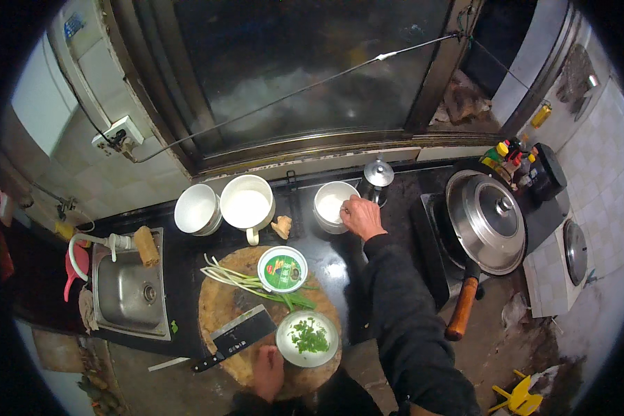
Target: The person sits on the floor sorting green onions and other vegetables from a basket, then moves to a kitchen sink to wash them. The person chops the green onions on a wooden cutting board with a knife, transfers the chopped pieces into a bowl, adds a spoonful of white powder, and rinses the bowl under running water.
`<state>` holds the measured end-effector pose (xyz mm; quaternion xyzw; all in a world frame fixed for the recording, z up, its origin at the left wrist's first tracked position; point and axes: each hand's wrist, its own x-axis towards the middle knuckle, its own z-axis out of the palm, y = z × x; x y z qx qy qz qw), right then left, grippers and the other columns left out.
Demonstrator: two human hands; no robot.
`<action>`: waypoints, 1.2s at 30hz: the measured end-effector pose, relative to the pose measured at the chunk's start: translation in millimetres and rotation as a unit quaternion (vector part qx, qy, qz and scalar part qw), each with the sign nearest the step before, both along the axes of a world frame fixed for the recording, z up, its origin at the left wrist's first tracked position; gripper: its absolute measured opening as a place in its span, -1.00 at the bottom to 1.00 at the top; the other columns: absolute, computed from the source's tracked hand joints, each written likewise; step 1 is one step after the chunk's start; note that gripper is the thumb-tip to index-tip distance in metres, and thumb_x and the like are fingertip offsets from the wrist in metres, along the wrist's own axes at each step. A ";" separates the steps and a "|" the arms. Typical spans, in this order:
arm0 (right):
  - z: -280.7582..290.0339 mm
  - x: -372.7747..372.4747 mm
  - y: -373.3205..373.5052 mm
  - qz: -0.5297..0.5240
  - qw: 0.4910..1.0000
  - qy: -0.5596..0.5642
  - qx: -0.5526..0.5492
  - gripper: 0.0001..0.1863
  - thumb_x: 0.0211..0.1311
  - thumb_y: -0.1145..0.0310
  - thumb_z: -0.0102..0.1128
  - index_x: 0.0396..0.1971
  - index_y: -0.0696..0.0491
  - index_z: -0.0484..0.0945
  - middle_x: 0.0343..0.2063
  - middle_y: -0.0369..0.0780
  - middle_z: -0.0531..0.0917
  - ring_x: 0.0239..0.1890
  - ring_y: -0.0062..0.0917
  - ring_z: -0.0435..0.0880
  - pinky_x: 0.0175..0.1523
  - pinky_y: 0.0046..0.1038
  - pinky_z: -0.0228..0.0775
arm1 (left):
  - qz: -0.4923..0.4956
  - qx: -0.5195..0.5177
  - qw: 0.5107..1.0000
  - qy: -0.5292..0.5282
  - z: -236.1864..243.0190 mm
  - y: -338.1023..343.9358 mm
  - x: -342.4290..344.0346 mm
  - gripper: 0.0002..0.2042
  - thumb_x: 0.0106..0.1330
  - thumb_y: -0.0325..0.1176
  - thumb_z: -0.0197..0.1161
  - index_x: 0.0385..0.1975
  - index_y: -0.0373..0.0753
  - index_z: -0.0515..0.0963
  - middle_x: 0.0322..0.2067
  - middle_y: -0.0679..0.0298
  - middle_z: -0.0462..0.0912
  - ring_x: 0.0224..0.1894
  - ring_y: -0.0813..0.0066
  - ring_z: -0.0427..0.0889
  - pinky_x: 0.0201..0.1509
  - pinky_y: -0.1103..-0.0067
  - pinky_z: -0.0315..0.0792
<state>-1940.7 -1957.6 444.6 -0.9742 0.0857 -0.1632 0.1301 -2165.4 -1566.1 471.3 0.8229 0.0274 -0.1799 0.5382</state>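
My right hand (pixel 363 217) reaches over the right rim of a white bowl (pixel 324 223) at the back of the counter. Its fingers are closed at that rim, with the tips partly hidden. Down at the front edge of the round wooden chopping board (pixel 215 302), my left hand (pixel 267 372) rests with curled fingers and nothing visible in it. Beside it stands a shallow bowl (pixel 289 351) of chopped greens (pixel 308 336). A cleaver (pixel 245 331) lies flat on the board. Behind it are spring onions (pixel 230 275) and a white tub with a green lid (pixel 282 273).
Left of the white bowl are stacked white bowls (pixel 197 209), a cream handled pot (pixel 247 196) and ginger (pixel 281 227). A metal-lidded jar (pixel 378 175) stands behind my right hand. On the stove sits a lidded wok (pixel 483 225), its wooden handle (pixel 463 310) jutting forward. A sink (pixel 130 294) is at left.
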 end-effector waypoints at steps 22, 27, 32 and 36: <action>8.3 -13.2 9.0 0.026 0.990 -0.005 0.142 -0.68 0.25 0.09 0.09 -0.32 0.00 0.70 -0.33 -0.16 0.69 -0.29 -0.17 0.66 -0.18 -0.22 0.46 | 0.009 0.066 0.996 -0.051 -11.9 -5.4 -7.2 -0.81 0.41 -0.28 -0.01 -0.27 -0.28 0.44 -0.47 0.05 0.57 -0.39 0.15 0.60 -0.27 0.34 0.44; 11.0 -26.9 5.4 -0.024 0.956 -0.055 0.286 -0.67 0.22 0.12 0.14 -0.38 0.10 0.69 -0.47 -0.15 0.70 -0.37 -0.34 0.68 -0.23 -0.32 0.44 | 0.003 0.069 0.997 -0.045 -10.5 -6.2 -4.8 -0.83 0.40 -0.31 0.00 -0.28 -0.29 0.43 -0.47 0.02 0.57 -0.39 0.13 0.60 -0.27 0.34 0.43; -2.0 -33.3 0.9 -0.128 0.885 -0.099 0.436 -0.69 0.24 0.21 0.17 -0.46 0.16 0.68 -0.53 -0.27 0.69 -0.43 -0.60 0.61 -0.29 -0.47 0.38 | 0.000 0.069 0.997 -0.044 -9.2 -6.1 -3.4 -0.83 0.40 -0.31 0.00 -0.27 -0.30 0.41 -0.46 0.01 0.56 -0.37 0.13 0.59 -0.26 0.34 0.43; -12.4 -40.4 -2.3 -0.158 0.805 -0.137 0.555 -0.70 0.31 0.22 0.13 -0.47 0.13 0.66 -0.56 -0.36 0.63 -0.54 -0.73 0.44 -0.40 -0.60 0.23 | -0.009 0.063 0.997 -0.052 -8.7 -5.8 -4.9 -0.83 0.42 -0.31 -0.01 -0.26 -0.29 0.40 -0.44 0.00 0.56 -0.35 0.11 0.59 -0.26 0.33 0.42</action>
